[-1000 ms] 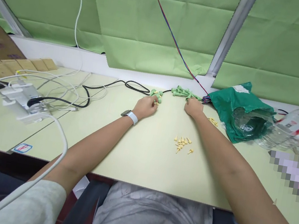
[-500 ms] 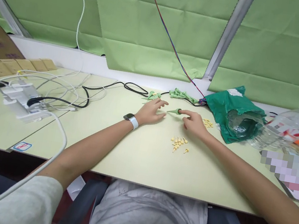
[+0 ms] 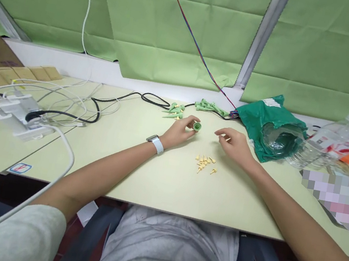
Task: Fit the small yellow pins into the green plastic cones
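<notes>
My left hand [image 3: 179,132], with a watch on its wrist, holds a green cone-shaped piece [image 3: 197,126] between thumb and fingers, its round hollow end facing me. To the right, my right hand [image 3: 234,145] is apart from the piece, fingers loosely bent and spread, holding nothing. Small yellow pieces [image 3: 205,159] lie scattered on the table below and between my hands. Behind my left hand lie several green pieces with yellow parts [image 3: 175,110]. More green cones [image 3: 210,106] are heaped at the back.
A torn green bag [image 3: 268,124] and clear plastic bottles [image 3: 331,140] stand at the right. On the left are a white power strip [image 3: 17,114], tangled cables and tan boxes [image 3: 12,75]. The table's front edge [image 3: 180,214] runs before my lap.
The green cone has gone from my right fingertip into my left hand, and its hollow end now faces me. My right hand has drawn away to the right. The view has shifted slightly.
</notes>
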A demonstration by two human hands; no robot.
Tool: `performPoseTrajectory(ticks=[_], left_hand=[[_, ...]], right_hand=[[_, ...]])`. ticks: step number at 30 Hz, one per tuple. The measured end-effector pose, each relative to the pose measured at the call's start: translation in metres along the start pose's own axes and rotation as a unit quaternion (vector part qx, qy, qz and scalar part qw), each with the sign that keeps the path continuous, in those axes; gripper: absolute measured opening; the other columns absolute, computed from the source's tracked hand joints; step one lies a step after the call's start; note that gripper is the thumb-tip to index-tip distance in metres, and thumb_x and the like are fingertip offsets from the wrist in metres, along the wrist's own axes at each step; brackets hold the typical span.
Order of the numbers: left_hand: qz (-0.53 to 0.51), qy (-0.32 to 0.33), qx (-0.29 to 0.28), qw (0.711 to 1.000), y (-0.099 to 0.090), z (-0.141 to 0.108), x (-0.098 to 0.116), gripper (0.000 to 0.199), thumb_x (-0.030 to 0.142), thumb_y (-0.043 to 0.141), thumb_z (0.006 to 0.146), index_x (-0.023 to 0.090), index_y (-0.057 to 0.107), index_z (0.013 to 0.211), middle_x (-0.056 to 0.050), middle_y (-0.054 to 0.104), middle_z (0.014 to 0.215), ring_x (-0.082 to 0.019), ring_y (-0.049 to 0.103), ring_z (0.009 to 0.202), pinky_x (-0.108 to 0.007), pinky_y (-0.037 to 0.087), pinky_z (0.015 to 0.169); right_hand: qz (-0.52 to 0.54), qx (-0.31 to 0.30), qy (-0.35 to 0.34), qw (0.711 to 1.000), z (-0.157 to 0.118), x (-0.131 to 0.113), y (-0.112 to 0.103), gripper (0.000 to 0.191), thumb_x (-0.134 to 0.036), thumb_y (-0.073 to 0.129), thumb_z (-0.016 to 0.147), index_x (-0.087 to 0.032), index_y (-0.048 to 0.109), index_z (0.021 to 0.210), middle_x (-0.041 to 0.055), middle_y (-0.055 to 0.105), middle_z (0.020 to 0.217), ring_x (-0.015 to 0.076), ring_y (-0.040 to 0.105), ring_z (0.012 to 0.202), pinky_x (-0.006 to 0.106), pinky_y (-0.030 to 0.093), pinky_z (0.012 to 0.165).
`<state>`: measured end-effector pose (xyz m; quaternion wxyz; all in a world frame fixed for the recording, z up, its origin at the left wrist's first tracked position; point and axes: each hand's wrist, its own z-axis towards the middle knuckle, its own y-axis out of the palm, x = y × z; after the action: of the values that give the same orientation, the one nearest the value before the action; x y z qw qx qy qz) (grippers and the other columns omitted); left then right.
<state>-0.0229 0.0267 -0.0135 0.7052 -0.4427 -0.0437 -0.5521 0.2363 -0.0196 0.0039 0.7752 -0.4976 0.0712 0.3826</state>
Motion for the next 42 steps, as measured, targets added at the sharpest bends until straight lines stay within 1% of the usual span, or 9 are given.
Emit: performPoseTrajectory(ticks=[3, 6, 11, 16, 19, 29, 34, 37, 42], left_hand=[[-0.093, -0.04, 0.038, 0.994, 0.001, 0.002, -0.007, 0.038, 0.025, 0.062, 0.092, 0.019, 0.055, 0.128, -0.008, 0.07, 0.109, -0.023, 0.07, 0.103, -0.039, 0.054, 0.095], [-0.16, -0.069, 0.046, 0.984, 0.002, 0.005, -0.014, 0.044, 0.027, 0.059, 0.094, 0.02, 0.05, 0.137, -0.01, 0.07, 0.114, -0.025, 0.069, 0.115, -0.042, 0.052, 0.101], [-0.217, -0.115, 0.039, 0.969, 0.002, 0.006, -0.023, 0.059, 0.031, 0.064, 0.091, 0.023, 0.042, 0.145, -0.007, 0.067, 0.106, -0.026, 0.069, 0.117, -0.043, 0.052, 0.1], [-0.26, -0.149, 0.017, 0.954, 0.002, 0.006, -0.027, 0.046, 0.031, 0.066, 0.089, 0.023, 0.048, 0.131, -0.006, 0.069, 0.104, -0.027, 0.069, 0.117, -0.044, 0.051, 0.097], [-0.267, -0.156, 0.004, 0.951, 0.0, 0.006, -0.027, 0.047, 0.029, 0.065, 0.089, 0.022, 0.05, 0.133, -0.007, 0.07, 0.103, -0.028, 0.068, 0.118, -0.043, 0.05, 0.095], [-0.264, -0.197, 0.012, 0.944, -0.003, 0.008, -0.029, 0.054, 0.026, 0.064, 0.086, 0.022, 0.053, 0.139, -0.006, 0.066, 0.099, -0.027, 0.068, 0.117, -0.04, 0.051, 0.091], [-0.286, -0.206, 0.033, 0.935, -0.001, 0.008, -0.031, 0.055, 0.026, 0.067, 0.083, 0.021, 0.05, 0.135, -0.005, 0.067, 0.098, -0.028, 0.069, 0.116, -0.04, 0.052, 0.088], [-0.291, -0.197, 0.025, 0.936, -0.002, 0.008, -0.031, 0.049, 0.027, 0.07, 0.082, 0.02, 0.055, 0.129, -0.008, 0.071, 0.103, -0.028, 0.068, 0.117, -0.039, 0.052, 0.089], [-0.283, -0.196, 0.006, 0.939, -0.004, 0.008, -0.029, 0.052, 0.03, 0.072, 0.082, 0.019, 0.062, 0.132, -0.009, 0.073, 0.102, -0.027, 0.069, 0.113, -0.039, 0.052, 0.091]], right_hand=[[-0.124, 0.004, 0.036, 0.992, 0.004, 0.025, -0.01, 0.036, -0.017, 0.051, 0.088, -0.017, 0.074, 0.116, 0.0112, 0.076, 0.113, 0.0265, 0.068, 0.096, 0.038, 0.052, 0.085], [-0.216, 0.004, 0.048, 0.975, 0.005, 0.051, -0.017, 0.044, -0.017, 0.053, 0.086, -0.013, 0.07, 0.127, 0.0161, 0.074, 0.116, 0.0333, 0.062, 0.11, 0.042, 0.05, 0.089], [-0.216, -0.04, 0.003, 0.976, 0.006, 0.073, -0.017, 0.042, -0.014, 0.054, 0.082, -0.012, 0.075, 0.118, 0.0164, 0.073, 0.111, 0.0321, 0.057, 0.107, 0.042, 0.046, 0.095], [-0.195, -0.037, -0.031, 0.98, 0.007, 0.066, -0.013, 0.035, -0.012, 0.054, 0.08, -0.014, 0.078, 0.105, 0.0135, 0.073, 0.105, 0.0296, 0.056, 0.103, 0.04, 0.044, 0.094], [-0.202, -0.067, -0.051, 0.976, 0.007, 0.061, -0.014, 0.029, -0.013, 0.056, 0.08, -0.015, 0.078, 0.099, 0.0115, 0.074, 0.098, 0.0286, 0.056, 0.099, 0.039, 0.042, 0.094], [-0.224, -0.093, -0.024, 0.97, 0.007, 0.055, -0.011, 0.026, -0.014, 0.059, 0.084, -0.017, 0.079, 0.1, 0.0107, 0.076, 0.095, 0.0291, 0.055, 0.099, 0.038, 0.041, 0.09], [-0.204, -0.072, -0.026, 0.976, 0.006, 0.051, -0.008, 0.021, -0.017, 0.058, 0.087, -0.017, 0.078, 0.094, 0.0103, 0.075, 0.091, 0.028, 0.057, 0.095, 0.038, 0.042, 0.087], [-0.179, -0.042, -0.05, 0.982, 0.005, 0.047, -0.006, 0.021, -0.02, 0.057, 0.09, -0.017, 0.077, 0.096, 0.0107, 0.073, 0.092, 0.0278, 0.058, 0.097, 0.038, 0.043, 0.088], [-0.074, -0.016, -0.051, 0.996, 0.002, 0.036, 0.001, 0.022, -0.021, 0.055, 0.092, -0.016, 0.076, 0.098, 0.0102, 0.067, 0.098, 0.0238, 0.064, 0.093, 0.036, 0.049, 0.088]])
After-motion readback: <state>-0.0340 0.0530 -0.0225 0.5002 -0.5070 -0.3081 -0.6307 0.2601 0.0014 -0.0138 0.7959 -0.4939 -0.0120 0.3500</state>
